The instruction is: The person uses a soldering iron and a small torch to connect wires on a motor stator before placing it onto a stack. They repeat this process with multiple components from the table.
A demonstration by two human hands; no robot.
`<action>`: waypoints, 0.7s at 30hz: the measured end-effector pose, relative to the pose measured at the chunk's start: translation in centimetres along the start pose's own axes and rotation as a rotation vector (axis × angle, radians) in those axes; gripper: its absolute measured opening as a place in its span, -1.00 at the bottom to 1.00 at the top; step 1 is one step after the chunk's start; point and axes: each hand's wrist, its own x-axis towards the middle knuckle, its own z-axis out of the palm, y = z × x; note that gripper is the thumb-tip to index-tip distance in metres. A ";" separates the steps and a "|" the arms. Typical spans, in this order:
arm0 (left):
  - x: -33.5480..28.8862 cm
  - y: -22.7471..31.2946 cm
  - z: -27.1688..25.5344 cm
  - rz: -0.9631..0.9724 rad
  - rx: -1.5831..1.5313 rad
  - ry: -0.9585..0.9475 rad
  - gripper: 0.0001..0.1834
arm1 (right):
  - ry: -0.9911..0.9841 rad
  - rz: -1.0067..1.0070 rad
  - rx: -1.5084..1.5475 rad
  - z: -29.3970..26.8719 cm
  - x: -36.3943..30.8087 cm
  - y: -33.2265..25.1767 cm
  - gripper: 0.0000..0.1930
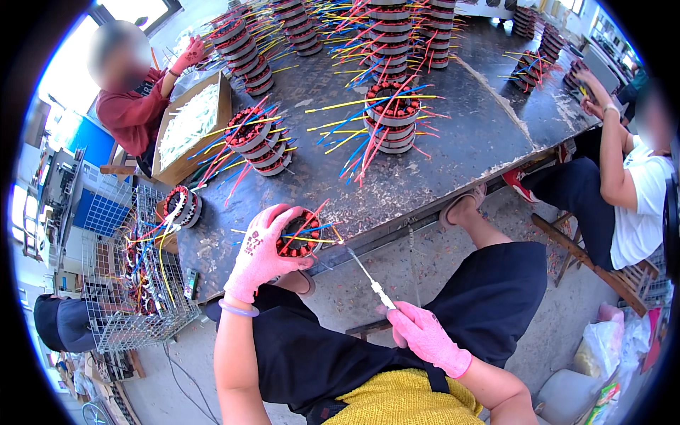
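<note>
My left hand [262, 248], in a pink glove, is closed round a motor stator [309, 248] at the table's near edge. Red, blue and yellow wires stick out of this ring. In my pink-gloved right hand [427, 337] is a slim tool [380, 290] with a white handle and a thin rod. Its far end reaches the wire ends beside the stator, where a small orange glow shows. Whether that glow is a flame or hot metal, I cannot tell. Beyond my left hand stand a short stack of stators [269, 152] and another stack [391, 134].
Taller stator stacks [388, 35] stand farther back on the dark table [319, 156]. A cardboard box [164, 166] of pale pieces is at the left. A wire basket [145, 319] stands beside the table. One person [134, 106] is at far left, another [634, 191] sits right.
</note>
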 end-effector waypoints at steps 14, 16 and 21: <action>0.0 -0.1 0.0 0.015 -0.001 0.007 -0.05 | -0.011 -0.057 -0.032 0.0 0.1 0.7 -0.67; 0.0 -0.1 0.1 0.016 -0.002 0.010 -0.06 | -0.009 -0.075 -0.038 0.0 0.2 1.0 -0.68; 0.1 0.2 0.1 0.001 0.002 0.004 -0.03 | 0.007 -0.090 0.036 0.2 0.1 1.5 -0.62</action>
